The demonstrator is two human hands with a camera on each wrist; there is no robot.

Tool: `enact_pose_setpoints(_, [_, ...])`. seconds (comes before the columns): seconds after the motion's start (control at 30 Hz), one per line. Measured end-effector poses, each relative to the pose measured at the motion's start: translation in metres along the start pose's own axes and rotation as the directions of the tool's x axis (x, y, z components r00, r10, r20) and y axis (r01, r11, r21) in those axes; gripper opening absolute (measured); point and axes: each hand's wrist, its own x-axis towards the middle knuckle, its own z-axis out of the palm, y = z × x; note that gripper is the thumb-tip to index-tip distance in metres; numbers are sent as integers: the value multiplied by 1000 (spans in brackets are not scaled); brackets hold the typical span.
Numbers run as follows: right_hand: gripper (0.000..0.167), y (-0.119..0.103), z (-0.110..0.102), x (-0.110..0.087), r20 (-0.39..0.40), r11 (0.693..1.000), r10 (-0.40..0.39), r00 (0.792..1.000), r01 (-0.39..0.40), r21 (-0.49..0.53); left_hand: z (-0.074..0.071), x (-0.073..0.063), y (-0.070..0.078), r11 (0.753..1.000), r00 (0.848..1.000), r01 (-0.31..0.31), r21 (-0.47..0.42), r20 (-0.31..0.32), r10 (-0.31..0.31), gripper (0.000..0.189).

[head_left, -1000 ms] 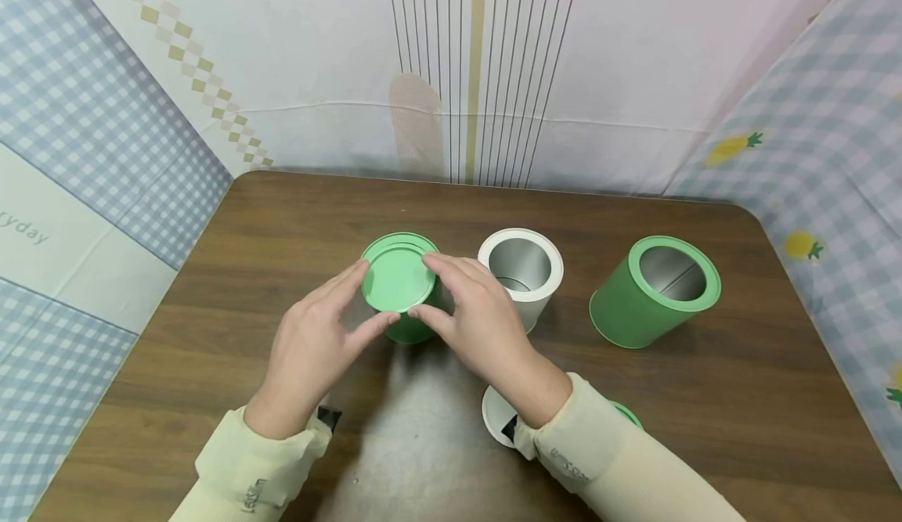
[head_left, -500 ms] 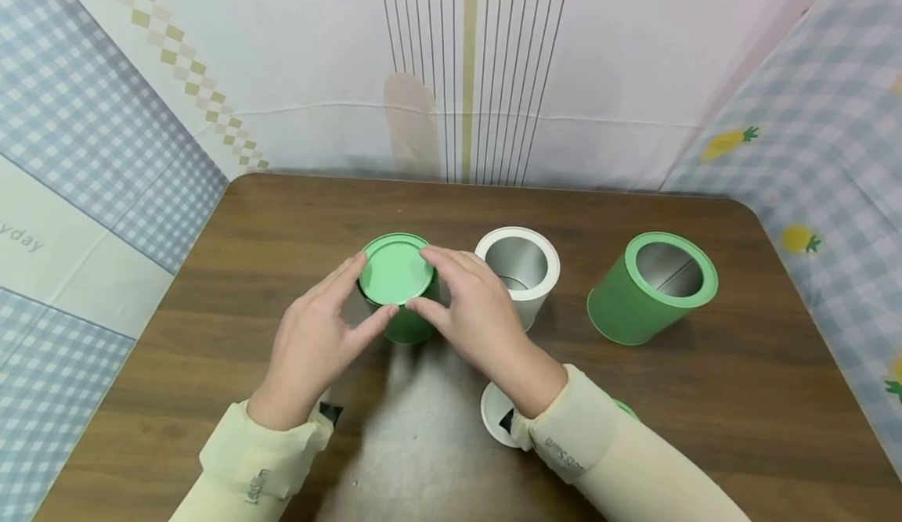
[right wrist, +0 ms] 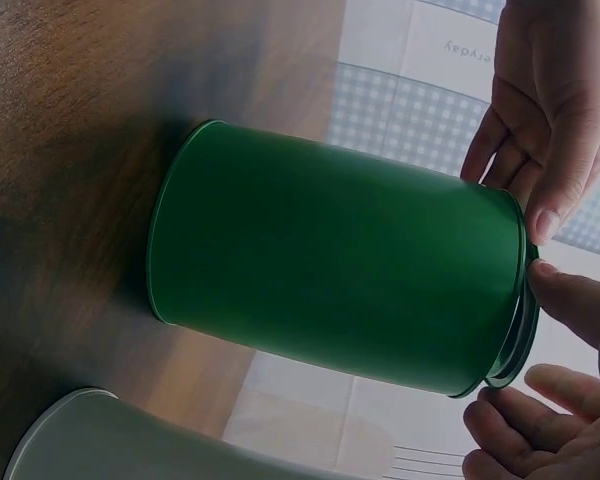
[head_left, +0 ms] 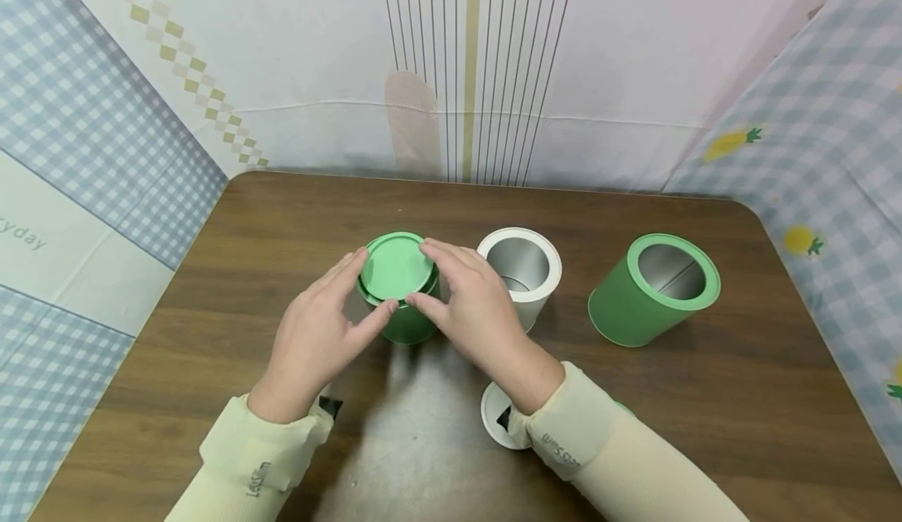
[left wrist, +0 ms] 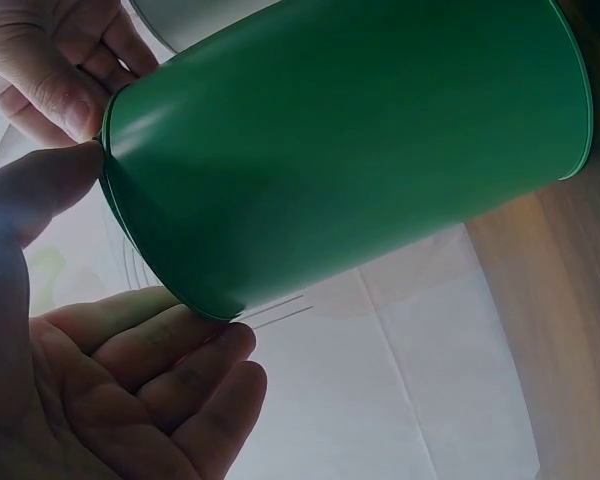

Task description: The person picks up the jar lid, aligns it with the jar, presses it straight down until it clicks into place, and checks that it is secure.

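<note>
In the head view a green lid (head_left: 397,268) lies slightly askew on the mouth of an upright green can (head_left: 410,325). My left hand (head_left: 313,342) holds the lid's left edge between thumb and fingers, and my right hand (head_left: 479,318) holds its right edge the same way. Both thumbs meet the near rim, almost tip to tip. From the right wrist, the lid (right wrist: 521,335) stands tilted, with a gap to the rim of the can (right wrist: 330,260) on one side. The left wrist view shows the can's smooth wall (left wrist: 350,150) with fingers around its top.
A white can (head_left: 524,271) stands uncovered just right of the held one. Farther right is another uncovered green can (head_left: 644,299). A white lid (head_left: 496,420) lies on the wooden table (head_left: 303,209) beneath my right wrist, with a green edge (head_left: 624,408) partly hidden by the sleeve.
The lid has shifted a little away from me across the can's mouth, so more of the can's near rim shows. Both hands keep their hold and barely move.
</note>
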Motion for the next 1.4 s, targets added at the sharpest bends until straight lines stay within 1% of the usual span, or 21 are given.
enact_pose_setpoints(0.27, [60,1,0,1,15,1000,18,1000,-17,-10,0,2,0,1000,1000,-20,10,12,20,65])
enact_pose_setpoints(0.57, [58,0,1,2,29,1000,23,999,-22,-22,1,2,0,1000,1000,-24,10,10,24,61])
enact_pose_setpoints(0.8, [55,0,0,2,61,999,36,997,-34,-32,-1,2,0,1000,1000,0,3,28,0,57])
enact_pose_setpoints(1.03, [51,-1,-1,3,81,999,32,996,-29,-42,-3,2,0,1000,1000,-6,13,4,6,55])
enact_pose_setpoints(1.3, [48,-2,-3,2,86,998,28,996,-23,-50,-3,1,1,1000,1000,9,1,3,-9,53])
enact_pose_setpoints(1.4, [48,-2,-4,2,90,998,30,996,-25,-51,-3,1,1,1000,1000,5,1,-1,-5,53])
